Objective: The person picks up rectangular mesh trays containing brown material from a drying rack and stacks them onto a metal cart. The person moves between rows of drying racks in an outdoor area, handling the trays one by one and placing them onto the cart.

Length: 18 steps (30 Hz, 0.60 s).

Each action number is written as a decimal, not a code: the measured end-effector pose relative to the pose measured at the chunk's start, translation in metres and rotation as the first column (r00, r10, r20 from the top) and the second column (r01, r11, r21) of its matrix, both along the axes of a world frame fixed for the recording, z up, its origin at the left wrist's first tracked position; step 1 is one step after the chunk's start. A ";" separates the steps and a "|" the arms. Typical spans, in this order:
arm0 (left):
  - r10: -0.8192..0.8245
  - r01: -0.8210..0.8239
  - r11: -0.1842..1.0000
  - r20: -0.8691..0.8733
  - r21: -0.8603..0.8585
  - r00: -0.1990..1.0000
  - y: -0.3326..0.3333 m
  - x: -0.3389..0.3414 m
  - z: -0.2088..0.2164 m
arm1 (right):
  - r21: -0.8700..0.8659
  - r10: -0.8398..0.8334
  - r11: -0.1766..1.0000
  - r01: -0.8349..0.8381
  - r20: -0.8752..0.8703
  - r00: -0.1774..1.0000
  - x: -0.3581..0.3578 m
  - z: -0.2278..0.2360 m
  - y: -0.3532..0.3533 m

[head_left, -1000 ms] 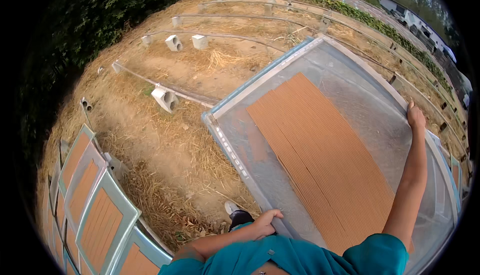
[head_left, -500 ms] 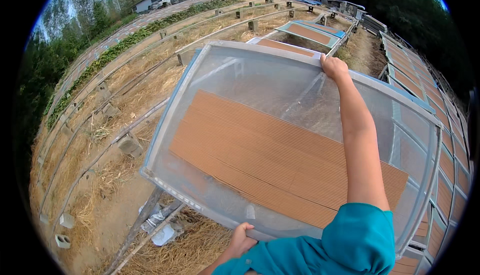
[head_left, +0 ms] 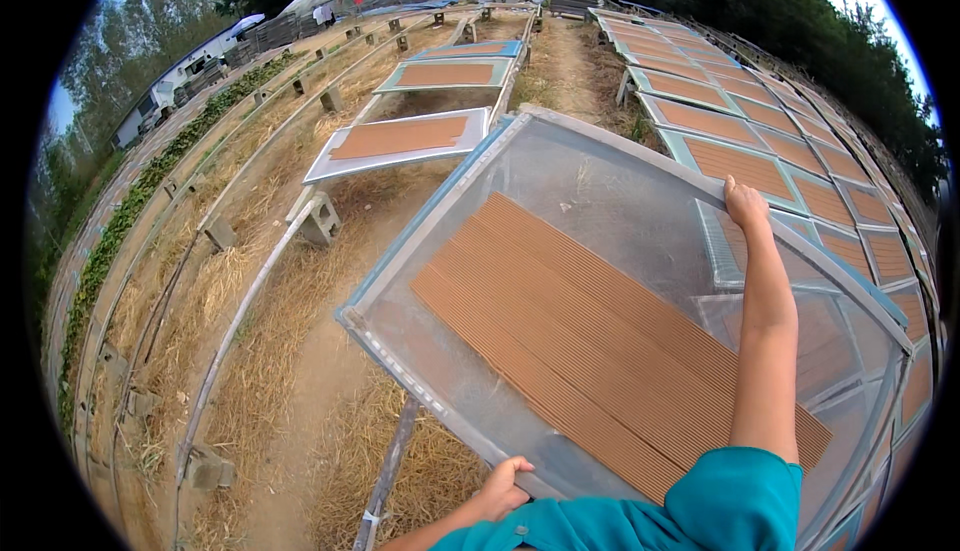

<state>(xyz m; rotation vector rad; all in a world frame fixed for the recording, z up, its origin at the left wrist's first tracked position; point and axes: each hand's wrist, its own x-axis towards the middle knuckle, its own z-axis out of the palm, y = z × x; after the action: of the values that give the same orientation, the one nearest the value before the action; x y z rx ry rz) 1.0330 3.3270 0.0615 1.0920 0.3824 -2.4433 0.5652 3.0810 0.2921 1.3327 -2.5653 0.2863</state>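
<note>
A large mesh drying screen (head_left: 620, 161) with a pale frame and blue edging is tilted in front of me. On its mesh lies a brown, finely ridged layer (head_left: 600, 331), like thin sticks laid side by side in strips. My right hand (head_left: 745, 201) grips the far edge of the frame, its arm stretched across the screen. Down at the near edge, my left hand (head_left: 505, 489) is closed on the frame, thumb on top. What my fingers do beneath the frame is hidden.
Ahead, a white-edged screen (head_left: 398, 141) with a brown layer rests on pole rails (head_left: 240, 341) propped by concrete blocks (head_left: 318, 219). Long rows of similar loaded screens (head_left: 740, 163) fill the right side. Dry straw (head_left: 270, 391) covers the ground. A dirt path (head_left: 565, 61) runs between the rows.
My view has swung right, bringing the screen rows and path further into sight. The held screen has shifted right and turned clockwise, with both hands still gripping it.
</note>
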 end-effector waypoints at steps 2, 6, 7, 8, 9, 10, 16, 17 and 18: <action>-0.090 0.090 0.996 0.030 -0.012 0.996 -0.048 -0.034 0.012 | 0.028 -0.117 0.993 0.118 -0.012 0.993 -0.055 -0.016 0.003; -0.148 0.152 0.988 0.118 -0.026 0.982 -0.135 -0.109 0.004 | 0.024 -0.229 0.973 0.228 0.027 0.973 -0.150 -0.013 -0.024; -0.177 0.182 0.983 0.138 -0.020 0.974 -0.157 -0.127 0.012 | 0.043 -0.245 0.969 0.244 0.026 0.969 -0.172 -0.011 -0.027; -0.205 0.210 0.978 0.159 -0.015 0.966 -0.179 -0.143 0.019 | 0.055 -0.276 0.960 0.274 0.036 0.960 -0.198 -0.015 -0.033; -0.229 0.233 0.972 0.165 -0.010 0.959 -0.197 -0.161 0.021 | 0.066 -0.303 0.952 0.300 0.031 0.953 -0.220 -0.015 -0.037; -0.260 0.266 0.963 0.133 -0.030 0.956 -0.216 -0.173 0.022 | 0.077 -0.328 0.943 0.325 0.026 0.944 -0.239 -0.015 -0.045; -0.327 0.338 0.940 0.160 -0.049 0.932 -0.342 -0.259 -0.006 | 0.019 -0.481 0.877 0.481 0.068 0.874 -0.326 -0.013 -0.099; -0.344 0.355 0.934 0.159 -0.042 0.925 -0.364 -0.271 -0.011 | 0.022 -0.499 0.867 0.498 0.060 0.865 -0.339 -0.018 -0.113; -0.373 0.380 0.924 0.139 -0.029 0.917 -0.391 -0.288 -0.013 | 0.019 -0.520 0.854 0.520 0.047 0.853 -0.355 -0.019 -0.127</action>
<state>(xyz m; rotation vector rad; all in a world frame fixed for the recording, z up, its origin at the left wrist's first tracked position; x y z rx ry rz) 0.7452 2.9358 0.0487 1.4028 0.0622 -2.6686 0.2103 2.9538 0.2731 0.5840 -2.8410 0.2085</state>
